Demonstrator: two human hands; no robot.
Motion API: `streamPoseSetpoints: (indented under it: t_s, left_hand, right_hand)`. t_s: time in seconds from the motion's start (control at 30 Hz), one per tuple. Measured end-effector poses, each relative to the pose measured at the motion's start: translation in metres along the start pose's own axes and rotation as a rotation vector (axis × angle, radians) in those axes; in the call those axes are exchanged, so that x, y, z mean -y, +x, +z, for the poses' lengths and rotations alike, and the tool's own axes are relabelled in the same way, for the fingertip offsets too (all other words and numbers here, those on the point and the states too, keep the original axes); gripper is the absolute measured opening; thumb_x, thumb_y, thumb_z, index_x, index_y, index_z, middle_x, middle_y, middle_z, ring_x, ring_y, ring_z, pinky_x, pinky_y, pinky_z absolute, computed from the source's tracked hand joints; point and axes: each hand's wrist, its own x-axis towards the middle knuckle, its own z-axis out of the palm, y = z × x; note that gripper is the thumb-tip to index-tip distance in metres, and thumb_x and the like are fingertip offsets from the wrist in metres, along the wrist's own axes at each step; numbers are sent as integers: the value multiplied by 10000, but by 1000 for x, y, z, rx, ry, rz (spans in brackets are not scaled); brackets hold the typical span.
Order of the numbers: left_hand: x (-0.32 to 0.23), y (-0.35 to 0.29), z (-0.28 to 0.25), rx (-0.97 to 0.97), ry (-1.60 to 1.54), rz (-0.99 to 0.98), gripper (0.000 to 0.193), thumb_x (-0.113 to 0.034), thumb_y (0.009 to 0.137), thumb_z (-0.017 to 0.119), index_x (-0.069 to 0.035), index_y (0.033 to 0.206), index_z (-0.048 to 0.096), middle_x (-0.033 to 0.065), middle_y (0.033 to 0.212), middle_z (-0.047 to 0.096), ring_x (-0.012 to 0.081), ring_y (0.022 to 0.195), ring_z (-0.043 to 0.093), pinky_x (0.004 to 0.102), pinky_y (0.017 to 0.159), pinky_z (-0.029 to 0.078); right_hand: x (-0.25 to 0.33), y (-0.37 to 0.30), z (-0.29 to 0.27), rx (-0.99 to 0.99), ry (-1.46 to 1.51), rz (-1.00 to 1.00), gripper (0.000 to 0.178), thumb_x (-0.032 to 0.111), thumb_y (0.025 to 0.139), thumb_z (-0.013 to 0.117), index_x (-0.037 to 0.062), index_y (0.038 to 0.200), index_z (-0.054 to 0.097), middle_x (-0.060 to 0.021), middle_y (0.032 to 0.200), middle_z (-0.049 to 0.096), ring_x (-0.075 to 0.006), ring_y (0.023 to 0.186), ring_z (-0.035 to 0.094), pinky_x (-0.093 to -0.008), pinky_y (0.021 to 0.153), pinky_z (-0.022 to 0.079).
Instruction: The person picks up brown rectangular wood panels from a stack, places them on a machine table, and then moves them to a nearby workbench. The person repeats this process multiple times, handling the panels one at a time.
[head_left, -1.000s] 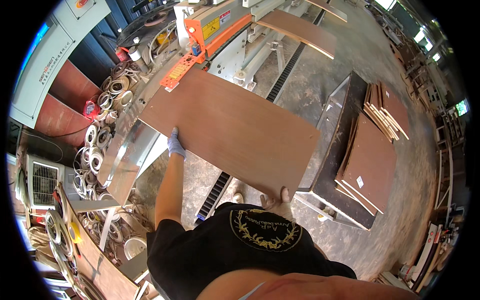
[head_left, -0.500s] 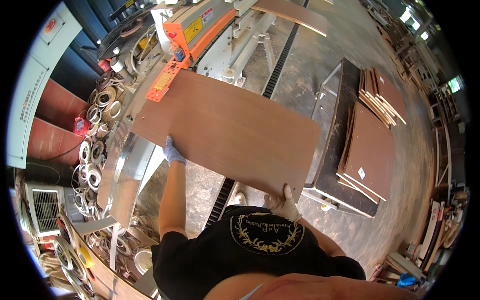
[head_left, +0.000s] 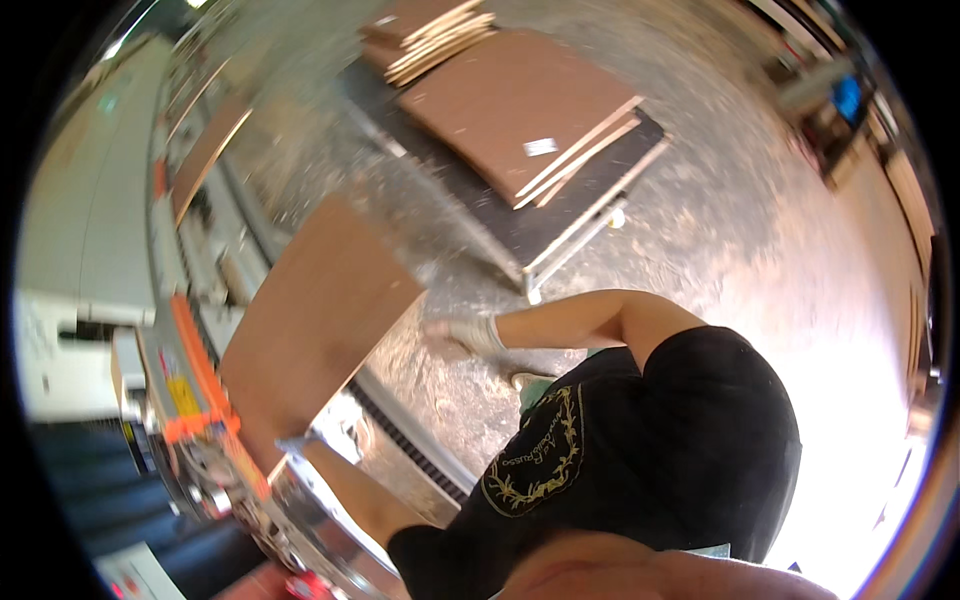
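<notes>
A brown rectangular board [head_left: 320, 310] lies at the orange-edged machine, one long side along its rail. My left hand [head_left: 292, 443], in a bluish glove, grips the board's near edge close to the orange guard. To the right of the board, my right hand [head_left: 455, 336] hangs in the air, apart from it. It wears a pale glove and holds nothing; the fingers look stretched out, though motion blurs them.
The machine's orange rail [head_left: 192, 350] runs along the left. Beyond the board stands a low black-topped cart [head_left: 510, 235], carrying stacked brown panels [head_left: 520, 100]. Another brown panel [head_left: 208, 155] rests farther along the machine. A dark slotted track [head_left: 410, 440] crosses the floor near my body.
My view has turned to the right, bringing the cart nearer the middle. My right hand has let go of the board's edge; my left hand has stayed on it.
</notes>
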Motion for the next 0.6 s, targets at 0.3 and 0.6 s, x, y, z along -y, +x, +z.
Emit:
streamPoseSetpoints:
  t_s: [0.3, 0.6]
  left_hand:
    - [341, -423, -32, 1195, 1078, 1306, 683, -438, 788, 593, -100, 1331, 355, 206, 1396, 281, 383, 1281, 267, 462, 1041, 237]
    - [536, -695, 180, 1313, 1708, 1094, 728, -616, 803, 419, -198, 1383, 280, 189, 1439, 185, 398, 1316, 165, 508, 1067, 103]
  right_hand:
    - [-9, -263, -378, -681, 263, 59, 288, 317, 828, 598, 142, 1056, 592, 13, 883, 644, -105, 749, 594, -270, 596, 471]
    - [131, -415, -622, -699, 487, -348, 383, 315, 831, 599, 124, 1155, 526, -43, 1061, 601, -199, 904, 588, -345, 782, 481]
